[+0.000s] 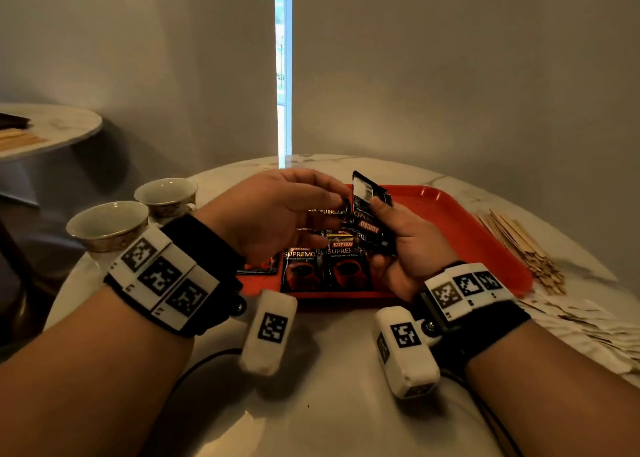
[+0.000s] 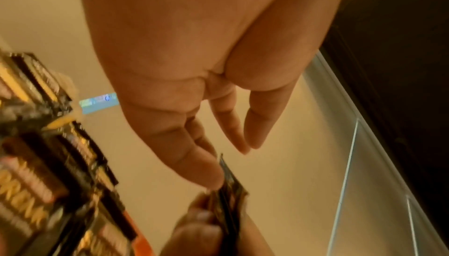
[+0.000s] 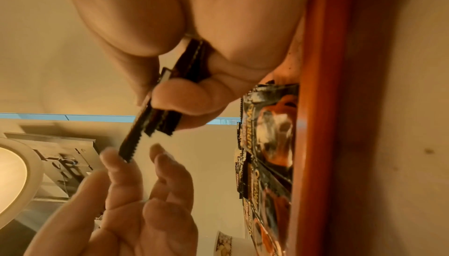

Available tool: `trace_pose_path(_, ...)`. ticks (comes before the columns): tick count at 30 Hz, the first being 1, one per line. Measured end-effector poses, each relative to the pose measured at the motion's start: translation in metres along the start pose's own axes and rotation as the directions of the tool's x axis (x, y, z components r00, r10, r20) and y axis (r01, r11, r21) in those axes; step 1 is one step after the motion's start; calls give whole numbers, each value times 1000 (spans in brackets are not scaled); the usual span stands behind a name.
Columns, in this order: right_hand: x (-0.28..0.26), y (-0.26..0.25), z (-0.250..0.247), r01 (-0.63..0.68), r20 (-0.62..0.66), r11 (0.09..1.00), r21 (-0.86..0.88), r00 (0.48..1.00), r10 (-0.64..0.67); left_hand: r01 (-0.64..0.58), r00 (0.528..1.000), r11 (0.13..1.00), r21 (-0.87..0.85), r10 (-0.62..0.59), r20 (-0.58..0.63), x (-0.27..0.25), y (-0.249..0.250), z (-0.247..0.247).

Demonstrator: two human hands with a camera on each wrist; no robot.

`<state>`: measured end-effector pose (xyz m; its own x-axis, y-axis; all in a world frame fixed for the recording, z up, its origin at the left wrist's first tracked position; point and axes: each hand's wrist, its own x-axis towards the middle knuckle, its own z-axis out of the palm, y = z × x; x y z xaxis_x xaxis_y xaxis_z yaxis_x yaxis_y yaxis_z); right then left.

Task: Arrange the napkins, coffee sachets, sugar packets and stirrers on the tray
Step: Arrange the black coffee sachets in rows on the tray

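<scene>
A red tray [image 1: 467,228] lies on the white marble table, with black Kopiko Supremo coffee sachets [image 1: 325,269] side by side along its near edge. Above them my right hand [image 1: 375,210] grips a small stack of the same sachets [image 1: 367,193], thumb on top. In the right wrist view that stack [image 3: 160,120] is pinched edge-on, one sachet sticking out. My left hand [image 1: 325,214] reaches across with relaxed fingers, and a fingertip [image 3: 116,156] touches the end of that protruding sachet. The left wrist view shows those fingers [image 2: 206,173] straight against the sachet edge [image 2: 228,193].
Wooden stirrers [image 1: 523,248] lie fanned on the table right of the tray, with white paper napkins or packets [image 1: 588,325] nearer me. Two cups [image 1: 107,228] [image 1: 166,195] stand left of the tray. A cable [image 1: 201,363] runs along the front. A second table [image 1: 52,127] is far left.
</scene>
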<state>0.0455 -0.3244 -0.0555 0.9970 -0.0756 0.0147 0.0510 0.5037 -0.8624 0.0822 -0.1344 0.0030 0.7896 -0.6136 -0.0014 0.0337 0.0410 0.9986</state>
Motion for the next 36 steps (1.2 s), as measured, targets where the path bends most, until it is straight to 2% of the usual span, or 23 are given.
trace_pose_path(4,0,1,0,2,20,999,-44,1000,-1,21,1000,1000,15,-21,21,-1,-5,11)
trace_pose_path(8,0,2,0,5,47,999,-32,999,-3,6,999,1000,27,-5,-37,1,-6,13)
trace_pose_path(17,-2,0,1,9,-24,1000,24,1000,-8,-59,989,998,17,61,-136,2,-6,5)
trace_pose_path(20,-3,-1,0,20,-13,1000,13,1000,-20,-83,983,996,18,85,-165,4,-5,0)
trace_pose_path(27,-3,-2,-1,62,21,998,28,998,-62,-153,932,988,-8,141,-335,5,-2,-5)
trace_pose_path(31,-5,-3,1,93,30,996,13,995,-93,-145,939,986,-81,112,-325,5,0,-2)
trace_pose_path(36,-8,-4,5,82,22,996,-31,996,-81,-115,953,992,-45,97,-288,6,-4,2)
